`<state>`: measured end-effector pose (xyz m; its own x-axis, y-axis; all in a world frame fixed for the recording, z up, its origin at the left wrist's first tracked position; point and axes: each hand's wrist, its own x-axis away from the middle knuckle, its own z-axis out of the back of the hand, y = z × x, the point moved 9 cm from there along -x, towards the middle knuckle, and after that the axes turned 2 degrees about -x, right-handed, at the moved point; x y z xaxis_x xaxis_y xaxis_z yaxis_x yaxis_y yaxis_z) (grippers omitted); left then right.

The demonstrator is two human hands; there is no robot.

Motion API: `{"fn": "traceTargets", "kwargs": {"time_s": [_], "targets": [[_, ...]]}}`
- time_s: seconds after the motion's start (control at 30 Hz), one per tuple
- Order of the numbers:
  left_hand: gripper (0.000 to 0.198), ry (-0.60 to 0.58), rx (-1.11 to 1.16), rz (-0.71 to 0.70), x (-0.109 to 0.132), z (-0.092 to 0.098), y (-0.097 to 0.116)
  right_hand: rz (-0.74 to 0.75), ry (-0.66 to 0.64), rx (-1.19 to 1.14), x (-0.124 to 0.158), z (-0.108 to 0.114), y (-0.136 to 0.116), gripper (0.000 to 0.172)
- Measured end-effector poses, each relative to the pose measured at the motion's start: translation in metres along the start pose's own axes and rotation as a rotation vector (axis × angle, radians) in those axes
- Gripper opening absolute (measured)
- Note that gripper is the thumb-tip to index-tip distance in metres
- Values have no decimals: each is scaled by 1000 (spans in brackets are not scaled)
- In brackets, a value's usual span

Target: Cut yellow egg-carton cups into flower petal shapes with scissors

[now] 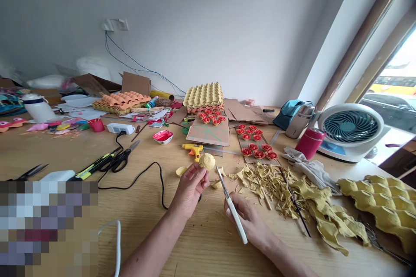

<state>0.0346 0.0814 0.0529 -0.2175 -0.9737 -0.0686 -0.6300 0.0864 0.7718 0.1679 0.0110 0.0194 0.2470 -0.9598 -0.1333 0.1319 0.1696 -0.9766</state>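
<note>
My left hand (pixel 191 187) pinches a small round cup cut from a yellow egg carton (pixel 207 161), its domed side facing me. In my right hand (pixel 248 216) is a pair of white-handled scissors (pixel 234 217), blades pointing up and away, just right of the cup and apart from it. Behind my left hand lies another yellow cup (pixel 181 171), and a further cut piece (pixel 216 185) rests between my hands. A pile of yellow carton trimmings (pixel 263 181) spreads out to the right. Beyond the held cup lies a yellow glue gun (pixel 194 150).
Red paper-pulp flowers (pixel 258 154) sit on cardboard at centre right. Egg trays (pixel 204 94) are stacked at the back; a cut tray (pixel 383 203) lies at right. A fan (pixel 351 127), tumbler (pixel 310 143), black scissors (pixel 121 160), red-filled dish (pixel 163 136) and black cable (pixel 159 166) surround the workspace.
</note>
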Motion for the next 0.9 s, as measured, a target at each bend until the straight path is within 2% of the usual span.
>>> {"fn": "traceTargets", "kwargs": {"time_s": [0.23,0.47,0.9], "targets": [[32,-39,61,54,2,-6,-9,21,-7,68,2,-1,0,26],[30,-65,55,102,5,-8,-20,29,9,88,0,1,0,30],[30,-75,88,132,7,-10,-22,62,27,85,0,2,-6,32]]}}
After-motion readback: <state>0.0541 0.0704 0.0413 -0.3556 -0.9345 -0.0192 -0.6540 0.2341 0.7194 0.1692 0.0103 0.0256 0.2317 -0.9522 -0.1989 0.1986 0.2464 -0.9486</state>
